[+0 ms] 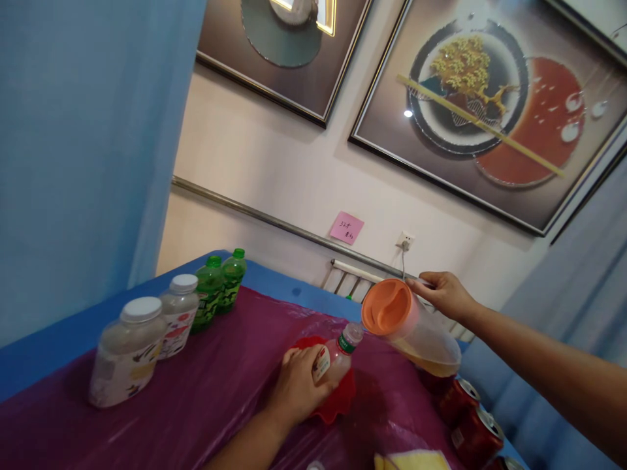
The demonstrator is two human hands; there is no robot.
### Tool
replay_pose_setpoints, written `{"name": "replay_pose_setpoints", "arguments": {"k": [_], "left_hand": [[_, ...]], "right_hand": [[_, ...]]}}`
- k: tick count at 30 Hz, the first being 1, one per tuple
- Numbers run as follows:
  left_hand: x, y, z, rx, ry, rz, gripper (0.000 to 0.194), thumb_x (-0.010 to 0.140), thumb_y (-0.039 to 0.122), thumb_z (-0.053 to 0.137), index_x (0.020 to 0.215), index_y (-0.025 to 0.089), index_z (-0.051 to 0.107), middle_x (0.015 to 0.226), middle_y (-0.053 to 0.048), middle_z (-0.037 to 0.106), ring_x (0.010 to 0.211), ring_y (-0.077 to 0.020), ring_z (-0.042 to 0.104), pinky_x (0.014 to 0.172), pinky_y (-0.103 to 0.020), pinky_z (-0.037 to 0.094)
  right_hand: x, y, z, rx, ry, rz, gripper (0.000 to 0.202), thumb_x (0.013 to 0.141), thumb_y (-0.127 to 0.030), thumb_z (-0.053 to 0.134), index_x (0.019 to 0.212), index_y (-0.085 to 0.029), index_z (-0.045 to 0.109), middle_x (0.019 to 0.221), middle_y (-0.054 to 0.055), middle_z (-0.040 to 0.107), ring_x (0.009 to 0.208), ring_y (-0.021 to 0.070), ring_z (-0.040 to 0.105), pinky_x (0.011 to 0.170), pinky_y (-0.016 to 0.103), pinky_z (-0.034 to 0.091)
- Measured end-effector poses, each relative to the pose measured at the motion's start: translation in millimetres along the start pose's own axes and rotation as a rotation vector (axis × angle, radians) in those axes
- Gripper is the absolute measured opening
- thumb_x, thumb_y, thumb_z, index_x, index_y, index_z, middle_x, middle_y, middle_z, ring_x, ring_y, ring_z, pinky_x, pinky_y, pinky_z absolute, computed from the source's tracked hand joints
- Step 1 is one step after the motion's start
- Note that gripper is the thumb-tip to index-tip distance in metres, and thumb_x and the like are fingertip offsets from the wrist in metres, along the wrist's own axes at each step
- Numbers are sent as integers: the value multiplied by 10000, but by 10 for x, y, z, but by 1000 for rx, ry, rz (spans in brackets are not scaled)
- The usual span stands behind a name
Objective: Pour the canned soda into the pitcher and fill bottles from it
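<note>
My left hand (pixel 300 385) is wrapped round a small clear plastic bottle (pixel 337 358) with a green neck band, tilted slightly to the right. Under the bottle lies a red dish with a wavy rim (pixel 345 399). My right hand (pixel 448 294) grips the handle of a translucent pitcher (pixel 434 336), raised to the right of the bottle. The pitcher leans left, its orange lid (pixel 386 307) near the bottle's mouth but apart from it. Yellowish liquid sits low in the pitcher. I cannot make out any stream between the two.
Two white-lidded jars (pixel 130 352) and two green bottles (pixel 208 294) stand along the left. Several red cans (pixel 475 434) line the right edge. A yellow cloth (pixel 416 461) lies at the front on the purple plastic sheet (pixel 210 391). Blue curtains (pixel 88 143) hang at both sides.
</note>
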State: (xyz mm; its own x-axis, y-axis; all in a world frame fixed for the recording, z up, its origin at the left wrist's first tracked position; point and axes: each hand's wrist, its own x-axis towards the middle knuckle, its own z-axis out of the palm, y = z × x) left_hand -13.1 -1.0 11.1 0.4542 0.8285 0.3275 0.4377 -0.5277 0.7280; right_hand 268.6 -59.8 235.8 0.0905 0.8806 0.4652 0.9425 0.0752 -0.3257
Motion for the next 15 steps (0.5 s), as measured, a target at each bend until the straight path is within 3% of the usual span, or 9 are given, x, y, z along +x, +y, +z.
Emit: {"name": "replay_pose_setpoints", "arguments": {"k": [15], "left_hand": [[7,-41,24,-11,-15,-7,453,681,335,804,1103,266,655,1083,-33,749,1086,-276,639,1055,-396,364]], "right_hand": [[6,64,10,24,-5,24,616,793,-750,573,555,-248,308,572,-54,229,535,103,238,474,269,190]]}}
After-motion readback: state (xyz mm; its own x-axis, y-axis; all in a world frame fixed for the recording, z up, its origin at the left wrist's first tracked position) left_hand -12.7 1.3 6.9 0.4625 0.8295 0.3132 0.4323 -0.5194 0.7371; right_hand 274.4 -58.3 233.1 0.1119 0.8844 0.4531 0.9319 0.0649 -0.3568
